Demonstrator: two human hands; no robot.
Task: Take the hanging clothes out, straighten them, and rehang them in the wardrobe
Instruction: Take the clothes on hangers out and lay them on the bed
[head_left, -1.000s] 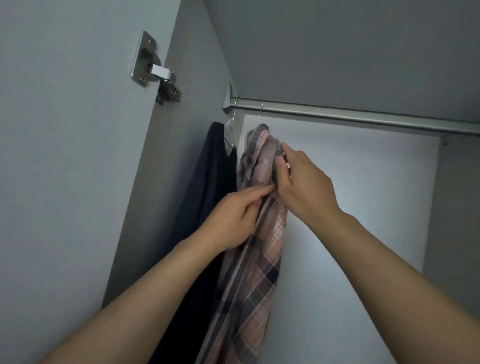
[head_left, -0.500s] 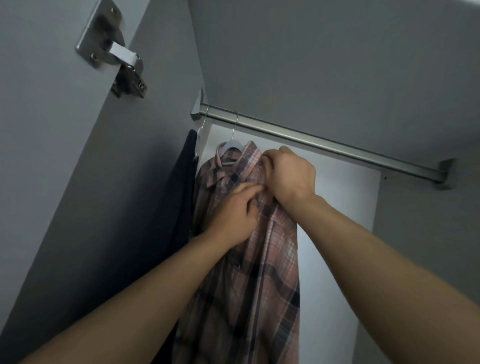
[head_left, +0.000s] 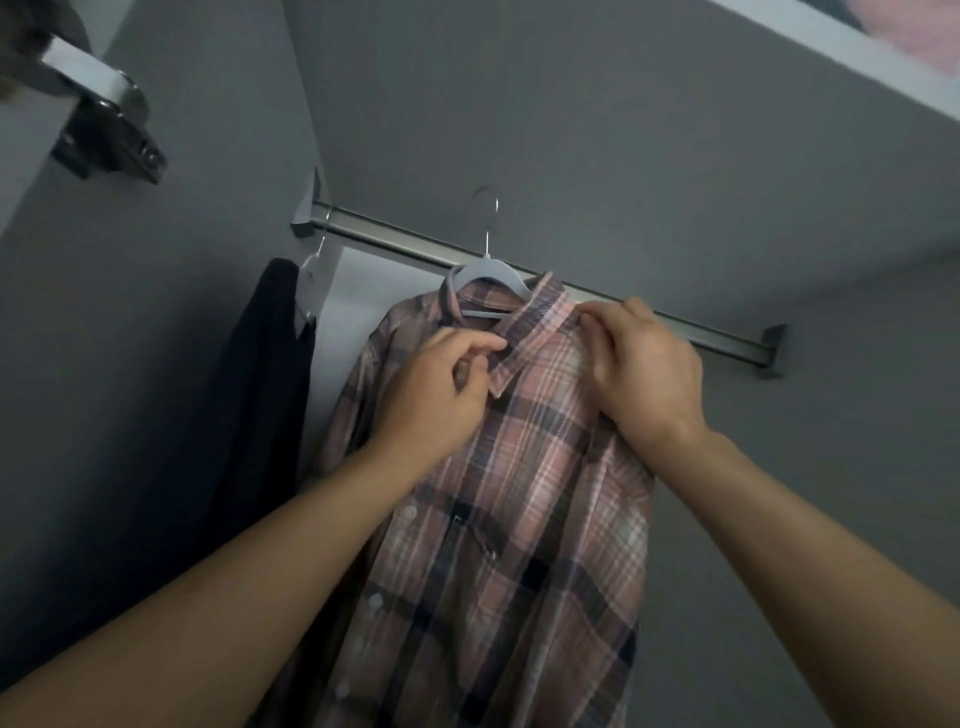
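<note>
A pink plaid shirt (head_left: 524, 519) sits on a white hanger (head_left: 485, 273) in front of the metal rail (head_left: 415, 244). The hanger's hook rises above the rail and does not rest on it. My left hand (head_left: 441, 395) pinches the shirt's collar tip at the front. My right hand (head_left: 644, 374) grips the collar and shoulder on the right side. A dark garment (head_left: 260, 395) hangs on another white hanger (head_left: 311, 265) at the rail's left end.
The wardrobe's grey side wall and a metal door hinge (head_left: 98, 124) are at the upper left. The rail's right bracket (head_left: 771, 345) meets the right wall. A white shelf edge (head_left: 841, 57) runs above at the upper right.
The shirt has come off the rail and swung right, now facing me. Both hands moved from its bunched front up to the collar. My view tilted upward.
</note>
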